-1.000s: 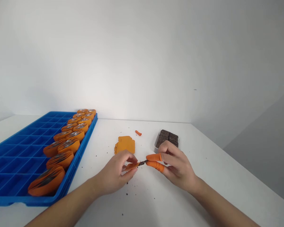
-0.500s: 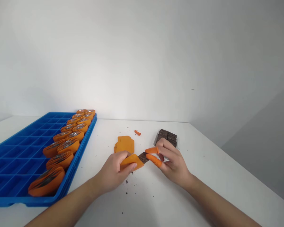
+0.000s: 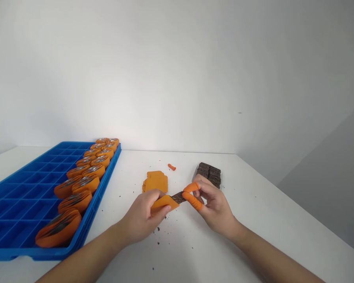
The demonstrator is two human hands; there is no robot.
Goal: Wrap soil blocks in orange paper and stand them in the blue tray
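Note:
My left hand (image 3: 144, 214) is closed around an orange paper sleeve (image 3: 171, 203), its mouth facing right. A dark brown, rough-textured strip (image 3: 178, 197) sits partly in that mouth. Its other end is pinched by my right hand (image 3: 214, 204), whose thumb and index finger wear orange finger cots. How deep the strip reaches inside the sleeve is hidden. Just behind my left hand lies a stack of flat orange sleeves (image 3: 156, 181). Beyond my right hand, a clear container (image 3: 222, 183) holds more brown strips (image 3: 209, 173), partly covered by the hand.
On the left stands a blue compartment tray (image 3: 85, 232), its right-hand columns holding several orange bundles (image 3: 85, 183) with dark or shiny edges. A loose orange finger cot (image 3: 171, 167) lies toward the back. Dark crumbs (image 3: 158, 243) dot the white table (image 3: 194, 259), which meets a wall behind.
The brown strip has tilted slightly and shows a little more length outside the sleeve. My right hand has shifted slightly; both hands keep their hold. The view has moved a touch.

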